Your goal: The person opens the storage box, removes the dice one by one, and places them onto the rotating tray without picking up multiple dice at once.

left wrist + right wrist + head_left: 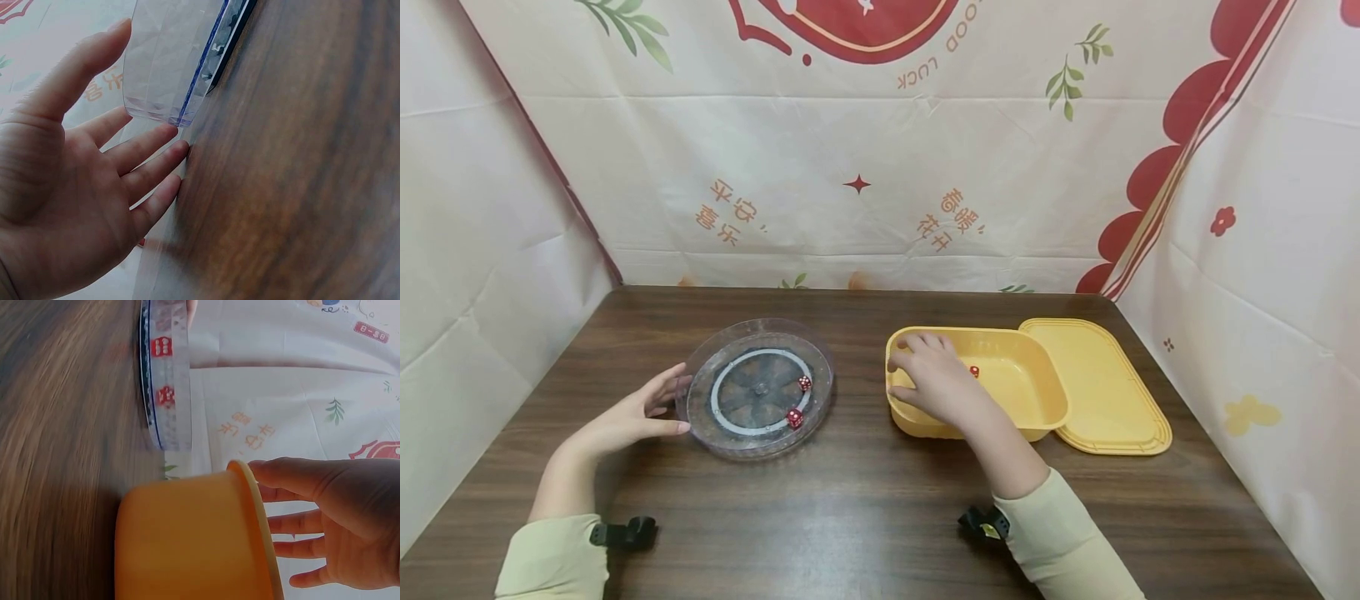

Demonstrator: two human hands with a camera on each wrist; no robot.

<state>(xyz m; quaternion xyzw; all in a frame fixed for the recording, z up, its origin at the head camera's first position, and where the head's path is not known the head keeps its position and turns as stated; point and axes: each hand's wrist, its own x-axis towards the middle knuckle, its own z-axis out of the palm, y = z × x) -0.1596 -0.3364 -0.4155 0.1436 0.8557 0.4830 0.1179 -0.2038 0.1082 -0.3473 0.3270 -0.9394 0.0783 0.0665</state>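
Left hand: the left hand (634, 414) lies open at the left rim of the clear dish (756, 387), fingers straight, thumb tip at the near rim; the left wrist view shows the spread fingers (147, 150) beside the dish wall (169, 56), holding nothing.
Right hand: the right hand (934, 377) hangs over the left end of the yellow tub (977, 382), fingers loosely bent and pointing down inside; the right wrist view shows the fingers (294, 522) past the tub rim (250, 506), gripping nothing.
Dish: round, see-through, flat on the table (865, 500), left of centre, with a pale ring on its floor.
Dice in dish: two red dice (794, 417) sit at the right side of the ring, near each other.
Die in tub: one red die (974, 371) lies on the tub floor just beside the right hand.
Lid: a yellow lid (1101, 387) lies flat to the right of the tub, touching it.
Backdrop: cream cloth with red print (857, 183) stands behind and to both sides.
Sleeves: pale yellow sleeves (1063, 542) cover both forearms.
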